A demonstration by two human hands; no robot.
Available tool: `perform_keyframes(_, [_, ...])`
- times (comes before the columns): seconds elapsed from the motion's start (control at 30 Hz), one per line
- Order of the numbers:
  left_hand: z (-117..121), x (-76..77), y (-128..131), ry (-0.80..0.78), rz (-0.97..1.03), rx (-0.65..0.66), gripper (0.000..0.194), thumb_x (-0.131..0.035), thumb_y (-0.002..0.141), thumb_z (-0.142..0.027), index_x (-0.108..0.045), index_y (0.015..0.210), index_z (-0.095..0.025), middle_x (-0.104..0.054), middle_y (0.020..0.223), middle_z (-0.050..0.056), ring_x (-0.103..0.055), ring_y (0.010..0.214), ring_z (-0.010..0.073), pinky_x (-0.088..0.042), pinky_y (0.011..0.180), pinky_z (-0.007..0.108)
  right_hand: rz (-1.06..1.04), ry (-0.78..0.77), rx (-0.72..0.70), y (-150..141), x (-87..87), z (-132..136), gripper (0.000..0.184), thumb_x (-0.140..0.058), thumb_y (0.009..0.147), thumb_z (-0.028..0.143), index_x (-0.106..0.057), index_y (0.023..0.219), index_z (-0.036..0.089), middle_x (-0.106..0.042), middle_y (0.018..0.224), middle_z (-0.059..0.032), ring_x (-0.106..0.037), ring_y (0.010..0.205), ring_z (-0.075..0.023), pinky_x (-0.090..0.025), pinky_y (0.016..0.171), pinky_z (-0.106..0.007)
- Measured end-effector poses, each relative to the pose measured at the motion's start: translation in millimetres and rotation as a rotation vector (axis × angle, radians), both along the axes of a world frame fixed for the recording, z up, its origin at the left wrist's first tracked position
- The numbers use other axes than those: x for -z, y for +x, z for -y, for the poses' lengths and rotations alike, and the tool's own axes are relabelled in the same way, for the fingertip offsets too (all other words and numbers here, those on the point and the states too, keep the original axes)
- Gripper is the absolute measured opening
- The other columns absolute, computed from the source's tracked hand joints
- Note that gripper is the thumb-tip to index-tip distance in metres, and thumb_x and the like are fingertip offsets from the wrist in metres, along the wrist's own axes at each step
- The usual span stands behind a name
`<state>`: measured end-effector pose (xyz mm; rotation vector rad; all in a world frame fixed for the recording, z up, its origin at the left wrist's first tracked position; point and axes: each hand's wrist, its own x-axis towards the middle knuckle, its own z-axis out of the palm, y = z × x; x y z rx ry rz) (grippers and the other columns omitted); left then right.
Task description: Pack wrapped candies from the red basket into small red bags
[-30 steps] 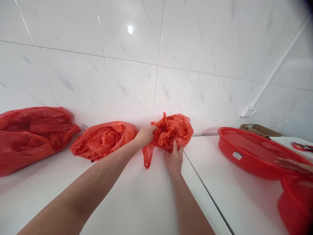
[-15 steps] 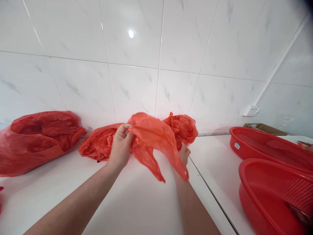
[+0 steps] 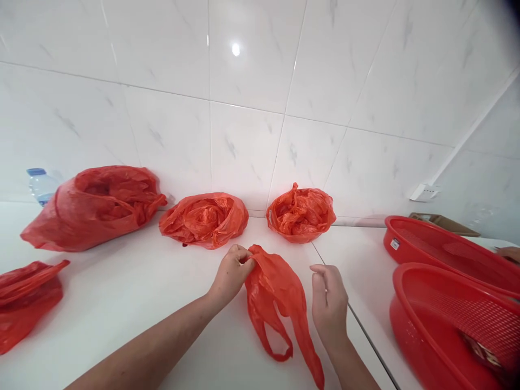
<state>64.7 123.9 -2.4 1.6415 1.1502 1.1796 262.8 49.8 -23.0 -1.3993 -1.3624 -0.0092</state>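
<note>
A thin red plastic bag with loop handles hangs limp over the white table, its handles trailing toward me. My left hand is closed on the bag's upper left corner, pinching it between thumb and fingers. To the right of the bag, my right hand is held with fingers loosely bent and a gap to the thumb; nothing shows in it, and it is apart from the bag. Just behind the hands, two bundles of crumpled red bags, a left bundle and a right bundle, rest by the wall.
A large stuffed red bag lies at the back left before a plastic bottle. Another red bag lies at the left edge. Two red plastic baskets, a rear basket and a front basket, stand right. A hand shows at the right edge.
The red bag has come down and nearer to me, still in my left hand. My right hand has moved out from behind it to the right. The view has shifted left.
</note>
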Motion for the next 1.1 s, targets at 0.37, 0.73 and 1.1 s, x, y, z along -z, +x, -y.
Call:
perform_keyframes(0.37, [4.8,-23.5,-11.6,0.087,-0.245,0.044,0.021,-0.052,0.078,-0.025,-0.058,0.097,-0.02,-0.061,0.105,0.008,-0.059,0.099,0.0252,-0.048,0.08,0.038,-0.132,-0.6,-0.35,-2.8,-9.7,-2.0,0.025,-0.037,0.088,0.035,-0.053,0.073,0.023,-0.052,0.065,0.003,-0.048,0.058,-0.0147,-0.037,0.054,-0.026])
perform_keyframes(0.73, [31.0,-22.9,-12.4,0.109,-0.695,0.188,0.036,-0.044,0.075,-0.009,-0.06,0.1,-0.028,-0.067,0.087,0.004,-0.064,0.076,0.0205,-0.045,0.062,0.028,-0.367,-0.507,-0.227,35.3,-18.3,-6.0,0.022,-0.045,0.073,0.029,-0.06,0.084,0.019,-0.061,0.081,-0.0027,-0.056,0.073,-0.0189,-0.043,0.062,-0.028])
perform_keyframes(1.1, [50.2,-44.3,13.6,-0.075,-0.216,0.184,0.008,-0.045,0.077,-0.023,-0.052,0.08,-0.024,-0.06,0.07,-0.004,-0.053,0.061,0.014,-0.038,0.052,0.023,-0.005,-0.213,-0.375,-43.1,-26.0,22.4,0.024,-0.039,0.09,0.024,-0.064,0.093,0.024,-0.066,0.087,-0.0024,-0.061,0.081,-0.0177,-0.05,0.068,-0.029])
